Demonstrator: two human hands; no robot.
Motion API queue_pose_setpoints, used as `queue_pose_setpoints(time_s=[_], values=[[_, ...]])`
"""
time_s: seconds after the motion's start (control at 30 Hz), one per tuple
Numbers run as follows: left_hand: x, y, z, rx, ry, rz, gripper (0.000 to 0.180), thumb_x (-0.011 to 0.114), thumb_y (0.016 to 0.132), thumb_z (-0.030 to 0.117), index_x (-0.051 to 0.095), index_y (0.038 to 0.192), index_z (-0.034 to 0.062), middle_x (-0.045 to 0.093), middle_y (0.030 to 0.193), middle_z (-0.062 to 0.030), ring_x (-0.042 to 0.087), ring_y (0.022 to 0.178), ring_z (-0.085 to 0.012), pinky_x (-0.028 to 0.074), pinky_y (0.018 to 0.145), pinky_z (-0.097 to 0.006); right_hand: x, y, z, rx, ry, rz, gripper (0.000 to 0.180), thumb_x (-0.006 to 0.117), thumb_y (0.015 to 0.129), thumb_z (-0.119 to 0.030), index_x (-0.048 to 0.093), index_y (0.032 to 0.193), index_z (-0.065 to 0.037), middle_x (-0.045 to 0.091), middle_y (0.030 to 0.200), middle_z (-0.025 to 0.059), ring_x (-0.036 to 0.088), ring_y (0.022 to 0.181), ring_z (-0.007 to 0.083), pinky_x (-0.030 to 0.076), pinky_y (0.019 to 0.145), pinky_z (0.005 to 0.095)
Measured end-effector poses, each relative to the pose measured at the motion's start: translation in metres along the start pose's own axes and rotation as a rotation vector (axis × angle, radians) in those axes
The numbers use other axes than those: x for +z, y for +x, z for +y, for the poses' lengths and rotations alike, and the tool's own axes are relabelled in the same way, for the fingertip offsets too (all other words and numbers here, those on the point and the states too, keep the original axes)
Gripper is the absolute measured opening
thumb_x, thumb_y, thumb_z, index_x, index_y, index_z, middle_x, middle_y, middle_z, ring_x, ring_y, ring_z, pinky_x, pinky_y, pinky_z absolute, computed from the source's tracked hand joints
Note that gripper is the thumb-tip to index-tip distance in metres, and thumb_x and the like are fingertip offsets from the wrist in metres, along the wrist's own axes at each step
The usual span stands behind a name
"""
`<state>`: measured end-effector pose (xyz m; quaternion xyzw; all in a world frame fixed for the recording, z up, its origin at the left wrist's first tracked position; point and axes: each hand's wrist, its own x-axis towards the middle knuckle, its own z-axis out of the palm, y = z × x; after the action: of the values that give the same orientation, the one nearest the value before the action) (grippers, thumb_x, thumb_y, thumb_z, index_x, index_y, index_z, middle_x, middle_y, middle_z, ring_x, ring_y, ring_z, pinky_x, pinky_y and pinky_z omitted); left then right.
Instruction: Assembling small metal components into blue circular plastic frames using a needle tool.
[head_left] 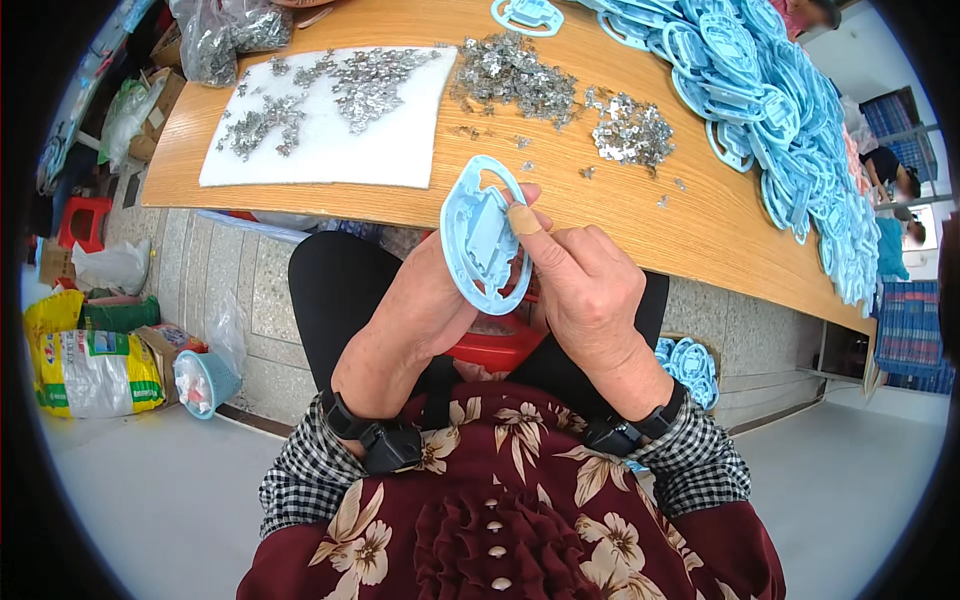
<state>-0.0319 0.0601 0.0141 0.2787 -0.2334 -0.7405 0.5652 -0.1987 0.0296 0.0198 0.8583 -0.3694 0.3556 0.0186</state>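
Note:
A light blue oval plastic part (pixel 488 240) with a cut-out loop at one end is held tilted over my lap, just off the table's near edge. My left hand (pixel 428 290) grips it from behind and below, its fingers mostly hidden by the part. My right hand (pixel 590 285) is closed at the part's right side. Its thumb, wrapped in a tan bandage (pixel 523 220), presses on the upper right of the part, the other fingers curled in. Whatever lies under that thumb is hidden. Beyond are small metal clips in a heap (pixel 515 80) and a smaller pile (pixel 632 132).
A white foam sheet (pixel 415 150) on the wooden table (pixel 330 198) bears more metal clips. Many blue parts (pixel 770 110) are heaped along the right side. A grey plastic bag (pixel 210 45) sits at the far left. On the floor are a blue basket (pixel 222 380) and a yellow sack (pixel 95 370).

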Motion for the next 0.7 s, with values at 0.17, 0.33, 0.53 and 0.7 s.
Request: queue_pose_setpoints(time_s=[0.17,0.33,0.53,0.7], values=[[0.001,0.004,-0.003,-0.007,0.005,0.039,0.046,0.056,0.102,0.024,0.047,0.142,0.0029,0.054,0.143,-0.0150,0.059,0.124,-0.0228,0.053,0.102,-0.037,0.010,-0.007,0.002,0.264,0.444,0.071,0.034,0.070,0.081,-0.002,0.072,0.113,-0.013,0.058,0.071,0.0082,0.061,0.064,0.0256,0.049,0.055,0.0375],[0.003,0.004,-0.006,0.024,-0.016,0.006,0.045,0.057,0.102,0.024,0.049,0.140,0.0030,0.056,0.141,-0.0144,0.060,0.122,-0.0234,0.053,0.101,-0.037,0.000,-0.008,0.002,0.204,0.290,-0.033,0.035,0.070,0.081,-0.001,0.070,0.114,-0.013,0.058,0.072,0.0096,0.061,0.065,0.0277,0.050,0.058,0.0385],[0.000,0.006,-0.006,-0.005,-0.050,-0.040,0.046,0.059,0.100,0.026,0.052,0.138,0.0007,0.062,0.131,-0.0161,0.063,0.116,-0.0237,0.055,0.098,-0.036,-0.009,-0.003,-0.003,-0.068,0.164,-0.004,0.038,0.070,0.076,-0.003,0.070,0.113,-0.011,0.057,0.074,0.0033,0.059,0.065,0.0225,0.049,0.056,0.0342],[-0.010,0.005,-0.003,-0.013,-0.077,-0.150,0.056,0.061,0.099,0.030,0.047,0.143,-0.0007,0.065,0.122,-0.0207,0.066,0.110,-0.0253,0.057,0.092,-0.037,-0.016,-0.006,-0.004,-0.057,0.266,-0.015,0.033,0.068,0.078,-0.003,0.070,0.110,-0.011,0.058,0.075,0.0040,0.061,0.067,0.0224,0.050,0.058,0.0345]])
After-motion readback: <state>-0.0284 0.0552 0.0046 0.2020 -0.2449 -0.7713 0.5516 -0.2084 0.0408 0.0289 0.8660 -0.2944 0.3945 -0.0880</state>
